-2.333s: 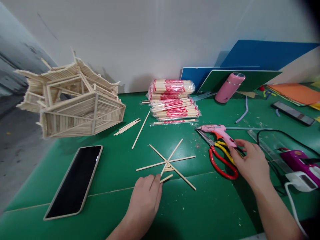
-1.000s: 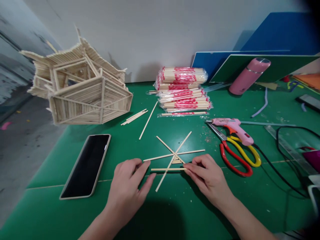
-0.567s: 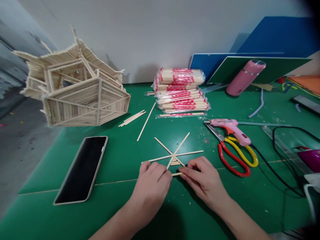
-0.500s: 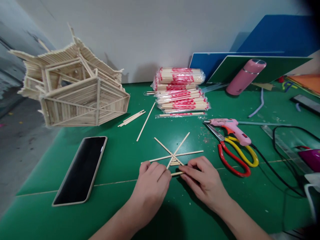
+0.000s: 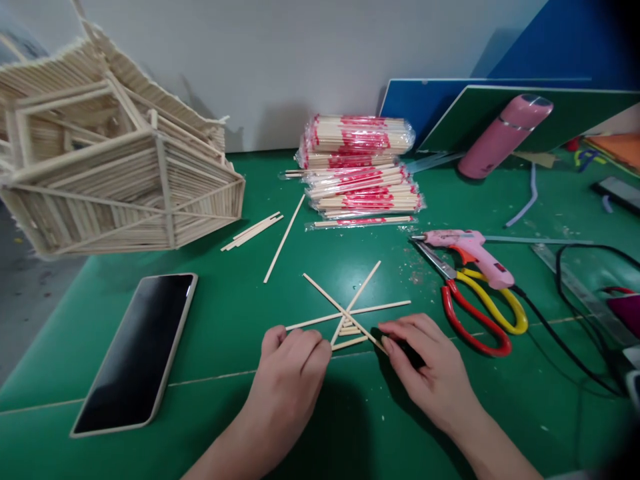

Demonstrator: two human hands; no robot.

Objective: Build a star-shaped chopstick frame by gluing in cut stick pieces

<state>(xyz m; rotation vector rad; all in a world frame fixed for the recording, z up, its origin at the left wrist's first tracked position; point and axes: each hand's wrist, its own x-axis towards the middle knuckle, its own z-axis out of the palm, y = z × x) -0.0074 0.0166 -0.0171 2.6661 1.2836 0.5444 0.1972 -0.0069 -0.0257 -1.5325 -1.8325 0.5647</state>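
Observation:
Three long wooden sticks [image 5: 357, 310] lie crossed in a star on the green table [image 5: 225, 320], with short pieces at the crossing. My left hand [image 5: 290, 373] is curled at the star's lower left, its fingertips closed over the lower end of one stick. My right hand [image 5: 427, 363] rests at the lower right, thumb and forefinger pinched on the end of the diagonal stick. A short stick [image 5: 350, 343] lies tilted between my two hands.
A dark phone [image 5: 135, 350] lies left. A stick-built house model [image 5: 115, 180] stands at the back left, loose sticks [image 5: 253, 231] beside it. Wrapped stick packs [image 5: 360, 167] are behind. A pink glue gun [image 5: 465, 247], scissors [image 5: 475, 313], a cable [image 5: 560, 333] and a pink bottle [image 5: 505, 137] sit right.
My right hand left the glue gun and came to the sticks. Both hands then held the short stick level; now it lies tilted and my right hand has shifted right to a long stick's end.

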